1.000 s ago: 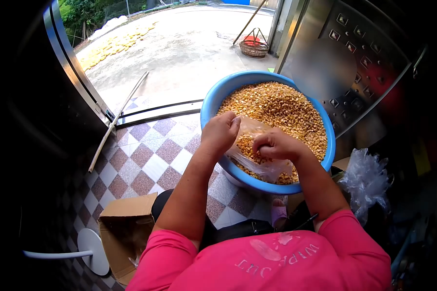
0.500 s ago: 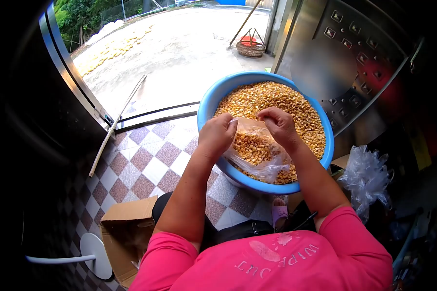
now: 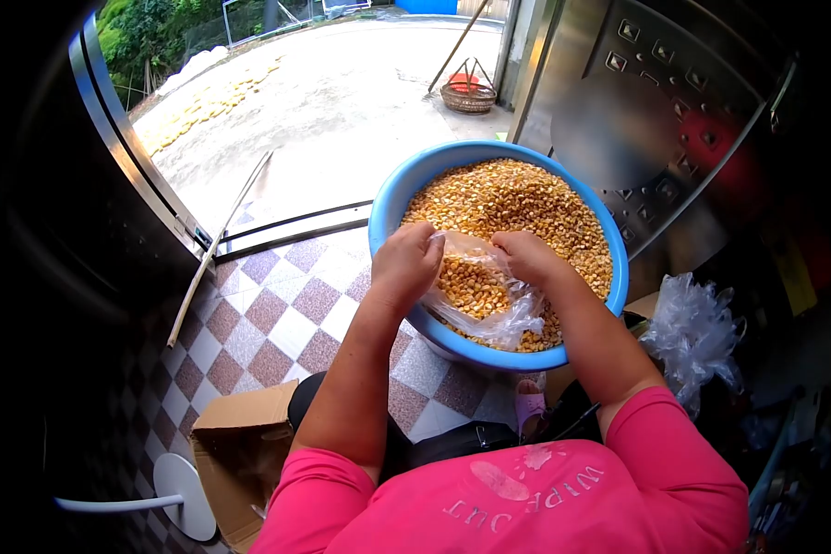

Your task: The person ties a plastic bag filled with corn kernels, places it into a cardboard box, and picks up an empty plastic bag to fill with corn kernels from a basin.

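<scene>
A big blue plastic tub (image 3: 392, 198) full of loose corn kernels (image 3: 563, 208) stands in front of me. A clear plastic bag (image 3: 508, 323) with kernels in it rests on the corn at the near side of the tub. My left hand (image 3: 408, 262) is closed on the left edge of the bag's mouth, fingers pinched. On the right edge, my right hand (image 3: 529, 258) pinches the plastic too, its fingertips partly hidden. Between both hands the bag's mouth is spread, and golden kernels show through it.
To the right hangs a bunch of clear plastic bags (image 3: 692, 332). An open cardboard box (image 3: 240, 411) sits at lower left, beside a white round base (image 3: 185, 499). A pole (image 3: 217, 245) leans across the doorway sill. Outside stands a wicker basket (image 3: 468, 96).
My right hand has come slightly lower, and the bag's mouth has shifted a little downward. The view has tilted slightly. Both hands keep their pinch on the bag.
</scene>
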{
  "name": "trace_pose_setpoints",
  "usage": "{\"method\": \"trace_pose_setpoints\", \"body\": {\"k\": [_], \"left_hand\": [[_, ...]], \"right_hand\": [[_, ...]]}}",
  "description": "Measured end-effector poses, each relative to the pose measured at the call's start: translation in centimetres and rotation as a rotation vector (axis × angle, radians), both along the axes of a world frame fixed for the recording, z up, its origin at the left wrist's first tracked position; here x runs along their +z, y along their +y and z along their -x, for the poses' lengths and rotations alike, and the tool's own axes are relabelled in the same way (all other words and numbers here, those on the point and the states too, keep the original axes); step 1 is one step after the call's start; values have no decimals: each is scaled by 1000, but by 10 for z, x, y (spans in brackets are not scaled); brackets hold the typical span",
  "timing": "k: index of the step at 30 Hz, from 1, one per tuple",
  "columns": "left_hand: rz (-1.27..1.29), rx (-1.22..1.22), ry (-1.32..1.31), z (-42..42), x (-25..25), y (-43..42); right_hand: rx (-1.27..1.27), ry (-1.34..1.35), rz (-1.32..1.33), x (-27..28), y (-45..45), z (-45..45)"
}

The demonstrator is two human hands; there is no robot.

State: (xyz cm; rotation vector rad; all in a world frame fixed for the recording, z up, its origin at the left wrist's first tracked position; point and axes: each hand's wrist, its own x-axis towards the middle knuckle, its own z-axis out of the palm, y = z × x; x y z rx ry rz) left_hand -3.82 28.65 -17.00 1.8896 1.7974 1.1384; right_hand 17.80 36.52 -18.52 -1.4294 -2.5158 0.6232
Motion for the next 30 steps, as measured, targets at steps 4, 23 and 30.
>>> {"method": "trace_pose_setpoints", "body": {"k": [4,23,30], "left_hand": [[-110,11,-87,-1,-1,-2],[-228,-147,-65,5,-20,6],[-156,-126,-78,2,-7,1]], "right_hand": [[-90,117,-144,3,0,-2],[224,639,-254,27,-47,45],[305,703,-249,26,-47,47]]}}
